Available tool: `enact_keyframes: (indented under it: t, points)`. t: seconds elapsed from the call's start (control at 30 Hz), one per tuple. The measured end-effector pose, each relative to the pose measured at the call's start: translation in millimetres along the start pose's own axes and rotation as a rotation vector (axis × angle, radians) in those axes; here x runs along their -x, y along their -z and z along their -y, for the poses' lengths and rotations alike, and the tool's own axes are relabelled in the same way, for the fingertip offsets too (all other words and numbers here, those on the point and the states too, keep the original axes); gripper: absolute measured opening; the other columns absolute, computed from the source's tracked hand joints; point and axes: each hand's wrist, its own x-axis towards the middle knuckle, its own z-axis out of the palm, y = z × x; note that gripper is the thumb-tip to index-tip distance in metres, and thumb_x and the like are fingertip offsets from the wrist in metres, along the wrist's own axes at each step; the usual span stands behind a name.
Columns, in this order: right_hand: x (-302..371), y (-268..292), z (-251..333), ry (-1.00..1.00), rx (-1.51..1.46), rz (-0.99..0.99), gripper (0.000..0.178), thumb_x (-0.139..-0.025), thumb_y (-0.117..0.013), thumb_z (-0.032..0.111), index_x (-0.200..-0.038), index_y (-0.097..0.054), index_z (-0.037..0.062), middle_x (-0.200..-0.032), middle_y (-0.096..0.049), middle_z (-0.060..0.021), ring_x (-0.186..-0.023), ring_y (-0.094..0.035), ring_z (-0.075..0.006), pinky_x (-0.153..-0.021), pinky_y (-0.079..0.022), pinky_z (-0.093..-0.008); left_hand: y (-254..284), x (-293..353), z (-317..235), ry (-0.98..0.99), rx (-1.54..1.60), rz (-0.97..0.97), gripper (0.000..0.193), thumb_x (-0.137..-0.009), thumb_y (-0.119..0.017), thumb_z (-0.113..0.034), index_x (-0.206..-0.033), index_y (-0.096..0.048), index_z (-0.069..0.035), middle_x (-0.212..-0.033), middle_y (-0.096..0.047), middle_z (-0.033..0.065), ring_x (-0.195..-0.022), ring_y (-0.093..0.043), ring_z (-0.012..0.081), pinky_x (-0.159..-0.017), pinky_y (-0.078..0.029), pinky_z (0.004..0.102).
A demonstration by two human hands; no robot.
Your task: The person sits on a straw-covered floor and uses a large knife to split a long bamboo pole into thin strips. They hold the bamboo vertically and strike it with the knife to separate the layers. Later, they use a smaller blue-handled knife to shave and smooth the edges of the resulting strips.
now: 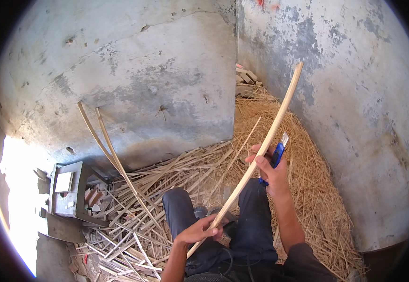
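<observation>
A long pale wooden strip (272, 130) slants across my lap, its lower end near my waist and its upper end raised toward the right wall. Close to the lower end, my left hand (201, 230) is closed round the strip. Higher up, my right hand (271, 172) has a blue utility knife (278, 154) tucked in its grip, with the blade pointing up. The thumb and fingers of that hand also pinch the strip. The blade stands apart from the wood, to its right.
Loose wooden slats (134, 239) cover the floor at left, and a heap of straw-like shavings (308, 188) lies at right. Two long strips (115, 160) lean against the worn wall (167, 70). A small wooden stool-like stand (73, 207) is at far left, with bricks (247, 76) in the far corner.
</observation>
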Motion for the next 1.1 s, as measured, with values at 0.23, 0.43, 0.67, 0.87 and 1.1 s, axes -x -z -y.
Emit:
enact_keyframes:
  t: [0.23,0.43,0.67,0.87,1.1]
  points:
    - [-1.2,8.6,-2.9,0.126,0.232,-0.081,0.056,-0.107,-0.063,0.046,-0.138,-0.063,-0.0005,-0.103,-0.077,-0.0084,-0.052,-0.036,0.0006,-0.047,-0.026,-0.0193,-34.1,14.8,-15.7,0.027,-0.093,-0.353,0.037,-0.113,-0.058,-0.036,-0.115,-0.07,-0.001,-0.073,-0.048,-0.0054,-0.067,-0.047,0.0057,-0.058,-0.038,0.0258]
    - [24.6,21.7,-30.5,0.342,0.475,0.023,0.049,-0.109,-0.058,0.047,-0.12,-0.064,-0.0001,-0.089,-0.069,-0.0065,-0.061,-0.052,-0.0109,-0.054,-0.042,-0.0286,-50.7,4.5,-48.6,-0.078,-0.447,-0.647,0.037,-0.109,-0.067,-0.034,-0.1,-0.069,0.002,-0.065,-0.052,0.0007,-0.064,-0.045,0.0081,-0.057,-0.039,0.0307]
    - [51.0,-0.5,-13.9,0.589,0.897,0.282,0.034,-0.096,-0.079,0.037,-0.102,-0.073,0.004,-0.082,-0.07,-0.0091,-0.063,-0.069,-0.0263,-0.055,-0.053,-0.0355,-74.4,-5.7,-78.6,-0.168,-0.565,-0.811,0.036,-0.104,-0.074,-0.031,-0.1,-0.067,0.004,-0.065,-0.057,0.0106,-0.06,-0.049,0.0118,-0.056,-0.043,0.0344]
    - [52.1,-4.2,-15.0,0.632,0.959,0.319,0.041,-0.094,-0.08,0.044,-0.096,-0.073,0.0038,-0.073,-0.066,-0.0086,-0.057,-0.066,-0.0251,-0.051,-0.05,-0.0354,-82.7,-9.5,-86.5,-0.209,-0.635,-0.843,0.036,-0.102,-0.075,-0.031,-0.103,-0.067,0.004,-0.066,-0.063,0.0179,-0.056,-0.059,0.0238,-0.056,-0.047,0.0375]
    - [53.9,-5.1,-17.3,0.654,0.959,0.315,0.04,-0.092,-0.082,0.044,-0.094,-0.074,0.0049,-0.071,-0.065,-0.0068,-0.055,-0.064,-0.0239,-0.05,-0.048,-0.0351,-87.2,-13.9,-86.9,-0.208,-0.666,-0.871,0.031,-0.101,-0.075,-0.026,-0.103,-0.068,0.004,-0.066,-0.062,0.0122,-0.059,-0.054,0.0176,-0.055,-0.045,0.0347]
